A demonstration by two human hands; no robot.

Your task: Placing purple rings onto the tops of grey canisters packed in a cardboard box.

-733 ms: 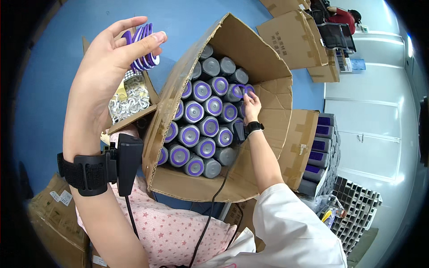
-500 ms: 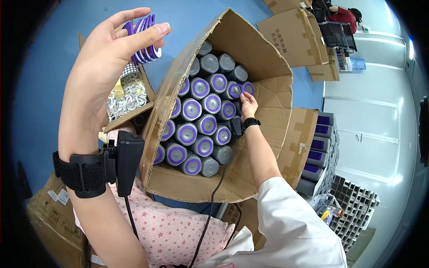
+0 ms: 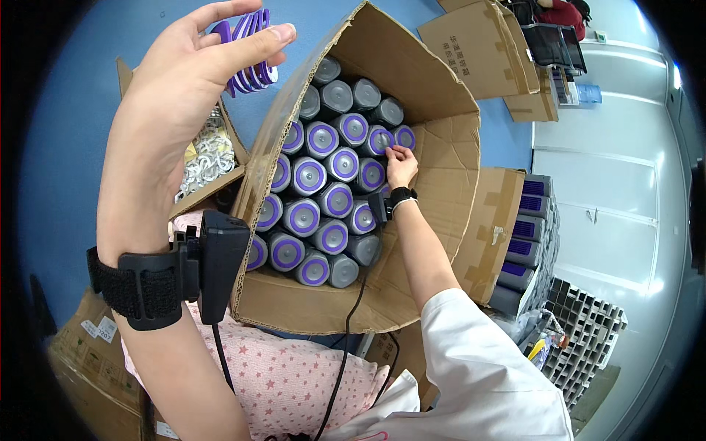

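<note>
My left hand is raised high at the upper left, pinching a stack of thin purple rings between thumb and fingers. My right hand reaches deep into a large open cardboard box, with its fingertips on the top of a grey cylinder near the box's far right corner. The box is packed with several upright grey cylinders; most carry a purple ring on top, while a few at the far end are plain grey. A black device is strapped to my left wrist.
A smaller open carton with white parts sits left of the big box. Closed cardboard boxes stand at the back. Stacked grey and purple packs and a grey slotted tray lie at the right. The floor is blue.
My right hand has slid slightly within the box's far right corner, onto a neighbouring cylinder top. My left hand still holds the ring stack, raised a little.
</note>
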